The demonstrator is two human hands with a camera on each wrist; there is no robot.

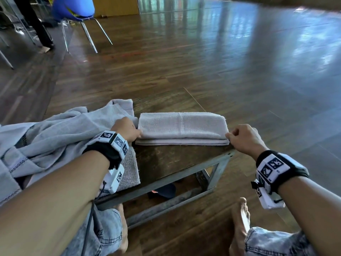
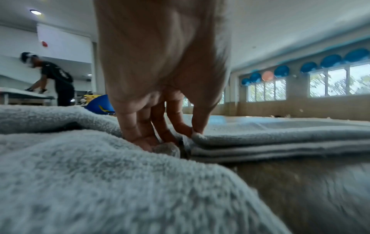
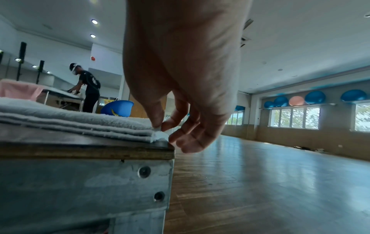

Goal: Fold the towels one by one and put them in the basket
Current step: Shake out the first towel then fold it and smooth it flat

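Both forearms reaching forward over tabletop (image 1: 167,163). Left hand (image 1: 127,129), at 9 o'clock end of folded towel (image 1: 181,126), pinching its near corner, fingers curled. Right hand (image 1: 243,138), at 3 o'clock end, pinching opposite corner between thumb and forefinger. Towel lying flat on tabletop.

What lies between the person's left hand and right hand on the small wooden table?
The folded pale grey towel spans the whole stretch. The left hand pinches its left end and the right hand its right corner, shown best in the head view.
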